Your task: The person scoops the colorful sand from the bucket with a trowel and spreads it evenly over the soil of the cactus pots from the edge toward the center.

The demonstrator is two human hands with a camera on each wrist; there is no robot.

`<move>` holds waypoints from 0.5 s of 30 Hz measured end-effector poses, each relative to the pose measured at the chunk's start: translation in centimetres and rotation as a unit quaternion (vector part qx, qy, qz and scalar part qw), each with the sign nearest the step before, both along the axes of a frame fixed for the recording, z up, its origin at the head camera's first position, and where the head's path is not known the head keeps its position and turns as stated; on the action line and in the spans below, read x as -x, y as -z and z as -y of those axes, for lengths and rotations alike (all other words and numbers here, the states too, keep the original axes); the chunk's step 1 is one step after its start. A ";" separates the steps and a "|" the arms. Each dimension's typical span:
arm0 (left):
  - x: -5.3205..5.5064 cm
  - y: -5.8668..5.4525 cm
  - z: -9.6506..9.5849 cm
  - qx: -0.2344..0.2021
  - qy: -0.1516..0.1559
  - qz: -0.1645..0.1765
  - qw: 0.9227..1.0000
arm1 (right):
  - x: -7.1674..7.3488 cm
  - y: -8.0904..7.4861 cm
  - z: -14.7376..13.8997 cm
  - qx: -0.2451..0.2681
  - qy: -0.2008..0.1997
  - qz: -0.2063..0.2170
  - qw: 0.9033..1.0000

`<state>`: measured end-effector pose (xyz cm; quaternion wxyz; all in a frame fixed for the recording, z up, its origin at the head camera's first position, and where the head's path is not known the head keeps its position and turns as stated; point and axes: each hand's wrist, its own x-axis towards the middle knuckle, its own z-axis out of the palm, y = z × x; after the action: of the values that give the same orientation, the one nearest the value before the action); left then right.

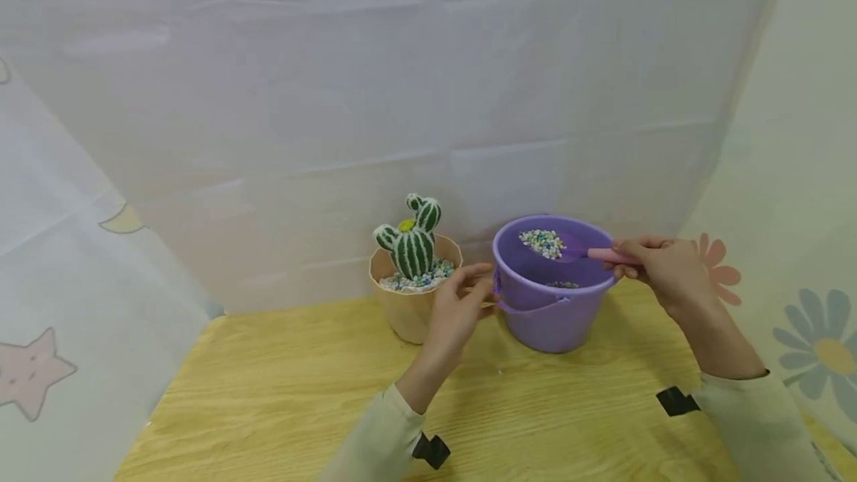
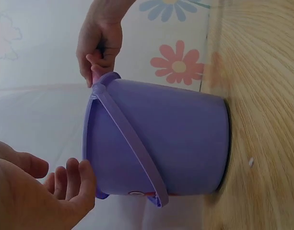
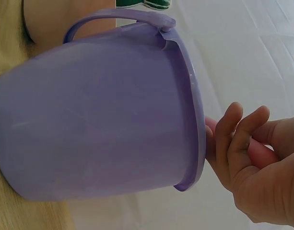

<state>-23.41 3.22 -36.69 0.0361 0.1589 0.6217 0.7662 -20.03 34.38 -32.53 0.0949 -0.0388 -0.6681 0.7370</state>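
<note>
My right hand grips the pink handle of a small shovel over a purple bucket. Multicoloured pebbles lie heaped on the shovel's blade, inside the bucket's mouth. More pebbles show lower down in the bucket. At the bucket's left rim is my left hand, its fingers loosely bent and holding nothing; whether they touch the rim I cannot tell. In the right wrist view, fingers wrap the handle just beyond the rim, and the bucket wall hides the blade.
Left of the bucket stands a beige pot with a green knitted-looking cactus set in pebbles. The bucket's handle hangs down its near side. Behind the wooden table hangs a pale sheet. A stray pebble lies before the bucket.
</note>
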 end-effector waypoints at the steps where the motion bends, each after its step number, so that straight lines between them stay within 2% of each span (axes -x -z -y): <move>1: -0.2 -0.1 0.2 0.010 -0.007 -0.014 1.000 | 0.0 -0.1 0.0 0.005 -0.001 0.001 1.000; 5: -0.7 -0.1 1.2 0.053 -0.031 -0.091 0.994 | -0.3 -0.3 0.2 -0.006 -0.008 0.003 1.000; 9: -1.2 -0.1 2.2 0.098 -0.065 -0.168 0.979 | -0.5 -0.3 0.4 -0.026 -0.012 -0.001 1.000; 12: -1.3 0.0 2.9 0.112 -0.087 -0.194 0.971 | -0.5 -0.4 0.7 -0.037 -0.009 0.000 0.999; 15: -1.4 0.0 3.6 0.122 -0.105 -0.203 0.966 | -0.4 -0.5 1.0 -0.049 -0.005 0.001 0.999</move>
<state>-21.98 -0.43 -36.66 -0.1521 0.2393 0.7177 0.6360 -19.63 33.35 -32.05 0.0921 -0.0319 -0.7035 0.7039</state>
